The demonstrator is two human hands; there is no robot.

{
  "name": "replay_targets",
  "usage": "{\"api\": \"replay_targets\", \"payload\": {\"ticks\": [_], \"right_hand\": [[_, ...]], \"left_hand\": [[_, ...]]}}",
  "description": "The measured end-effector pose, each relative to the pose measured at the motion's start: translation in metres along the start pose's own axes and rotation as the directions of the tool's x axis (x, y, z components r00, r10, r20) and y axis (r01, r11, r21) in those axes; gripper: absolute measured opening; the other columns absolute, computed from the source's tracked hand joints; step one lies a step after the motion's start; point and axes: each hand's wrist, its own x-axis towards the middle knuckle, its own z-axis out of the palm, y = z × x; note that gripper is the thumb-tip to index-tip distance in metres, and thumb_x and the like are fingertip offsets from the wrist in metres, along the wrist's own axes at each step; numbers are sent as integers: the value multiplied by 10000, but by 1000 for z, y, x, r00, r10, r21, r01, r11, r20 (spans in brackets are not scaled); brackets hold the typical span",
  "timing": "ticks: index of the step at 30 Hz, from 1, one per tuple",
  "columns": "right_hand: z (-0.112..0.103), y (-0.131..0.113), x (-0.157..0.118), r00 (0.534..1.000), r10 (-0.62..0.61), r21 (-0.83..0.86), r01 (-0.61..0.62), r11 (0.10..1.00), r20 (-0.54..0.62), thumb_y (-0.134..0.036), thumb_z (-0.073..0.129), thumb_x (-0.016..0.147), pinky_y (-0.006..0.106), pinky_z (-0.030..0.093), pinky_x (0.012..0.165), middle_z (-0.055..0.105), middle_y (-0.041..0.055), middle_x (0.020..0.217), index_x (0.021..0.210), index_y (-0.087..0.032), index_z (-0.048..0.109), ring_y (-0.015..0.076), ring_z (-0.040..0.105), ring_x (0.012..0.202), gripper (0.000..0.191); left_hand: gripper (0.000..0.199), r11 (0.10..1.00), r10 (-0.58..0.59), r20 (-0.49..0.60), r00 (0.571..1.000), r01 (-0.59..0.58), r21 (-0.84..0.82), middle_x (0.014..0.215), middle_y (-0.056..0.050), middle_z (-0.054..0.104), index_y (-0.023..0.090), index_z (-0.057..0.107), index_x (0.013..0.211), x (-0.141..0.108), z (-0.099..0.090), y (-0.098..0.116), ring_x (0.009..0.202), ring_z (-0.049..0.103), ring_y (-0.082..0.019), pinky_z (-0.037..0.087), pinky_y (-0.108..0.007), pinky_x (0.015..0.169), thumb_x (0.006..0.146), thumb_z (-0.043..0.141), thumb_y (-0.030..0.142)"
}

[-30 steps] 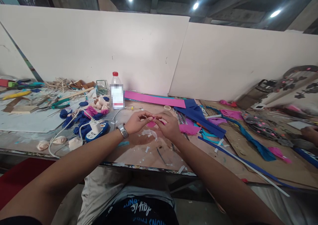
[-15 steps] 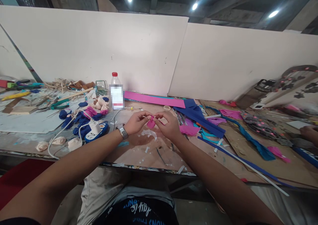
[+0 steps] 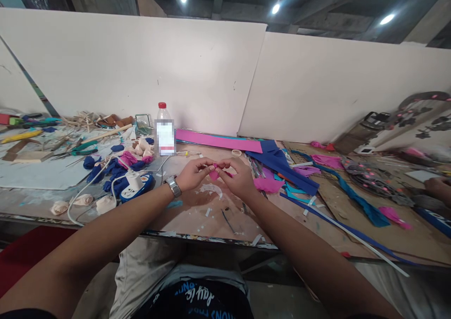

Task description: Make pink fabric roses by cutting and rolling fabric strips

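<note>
A small piece of pink crepe paper [image 3: 213,174], gathered at its top, is pinched between both hands above the worktable. My left hand [image 3: 194,174], with a metal watch [image 3: 172,186] on the wrist, grips it from the left between thumb and forefinger. From the other side, the fingertips of my right hand [image 3: 237,174] close on the gathered part. Some pink paper also shows beneath the right fingers; whether it is the same piece I cannot tell. Left of the hands lie rolled blue paper flowers [image 3: 116,173] and pink paper flowers [image 3: 128,159] in a heap.
A bottle with a red cap [image 3: 162,105] stands behind my left hand. A blue-and-white power strip [image 3: 138,187] with a white cable lies left. Pink crepe paper [image 3: 218,141] and blue crepe paper [image 3: 299,174] lie behind and right. Another person's hand [image 3: 436,187] is at the far right.
My fingers have shifted slightly on the pink crepe paper, and its gathered top looks more bunched. Both arms stay almost where they were.
</note>
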Motion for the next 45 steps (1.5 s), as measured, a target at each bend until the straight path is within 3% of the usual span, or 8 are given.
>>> {"api": "replay_targets", "payload": {"ticks": [8,20,25,33,45], "right_hand": [[0,-2,0,1000,19,2,-19,1000,6,-331,721,887,388,510,814,752,47,918,969,-237,707,230,664,859,125],[0,1,-3,999,43,6,-43,999,-23,-301,717,881,385,508,814,738,37,882,873,-237,694,231,671,876,68],[1,2,-2,999,33,11,-33,999,-16,-305,720,885,391,509,820,741,37,877,873,-238,708,235,674,879,69],[-1,-3,0,1000,28,0,-28,1000,-8,-286,715,890,397,505,811,759,43,894,912,-240,730,242,674,881,53],[0,-3,0,999,34,2,-34,999,24,-272,688,892,376,468,799,717,30,827,810,-228,682,227,641,838,94]], "left_hand": [[438,999,9,-30,1000,-8,44,980,-94,759,162,740,1030,1,-2,1,912,675,-225,504,-344,843,957,563,557],[409,990,75,35,997,-79,115,1122,-108,755,196,747,1117,-1,-3,-3,1035,682,-242,500,-382,935,993,518,511],[387,987,74,64,995,-82,141,1098,-105,750,197,738,1140,-2,-2,-1,987,674,-225,508,-347,867,975,561,499],[386,989,57,21,998,-59,132,1088,-104,751,191,746,1149,0,-2,-4,990,671,-232,500,-364,897,983,552,480],[391,986,106,104,989,-119,121,1153,-100,737,233,728,1242,-1,-4,2,1052,656,-242,483,-382,936,1010,506,457]]}}
